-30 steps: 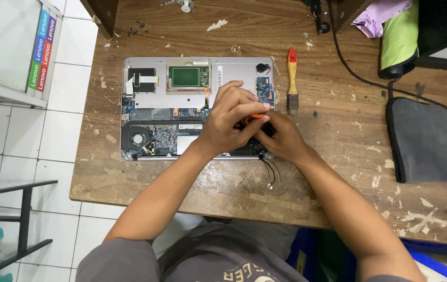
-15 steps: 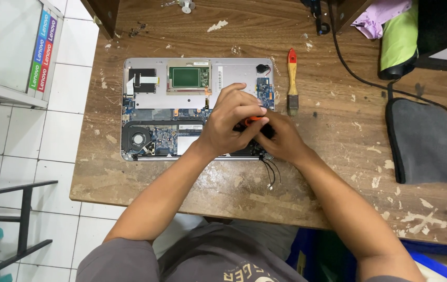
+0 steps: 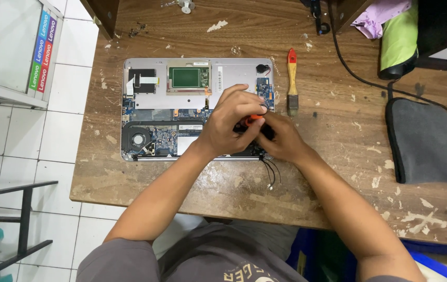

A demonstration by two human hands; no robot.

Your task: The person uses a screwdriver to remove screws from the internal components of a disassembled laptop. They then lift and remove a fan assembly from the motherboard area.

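Observation:
An opened silver laptop point(image 3: 145, 107) lies bottom-up on the wooden table point(image 3: 328, 125), its circuit board, black fan and green touchpad board exposed. My left hand point(image 3: 231, 122) and my right hand point(image 3: 281, 138) meet over the laptop's right side. Between their fingers sits a small tool with an orange and black handle point(image 3: 252, 118), gripped by both hands as far as I can see; its tip is hidden. Thin black wires point(image 3: 271, 172) hang out of the laptop's near right corner, just below my right hand.
A paintbrush point(image 3: 291, 83) with a red and yellow handle lies right of the laptop. A dark grey cloth point(image 3: 432, 141) covers the table's right side. A black cable point(image 3: 348, 62) runs across the back. A black metal rack point(image 3: 14, 224) stands on the tiled floor at left.
Both hands stay over the laptop's right side; the fingers shift only slightly around the orange-handled tool.

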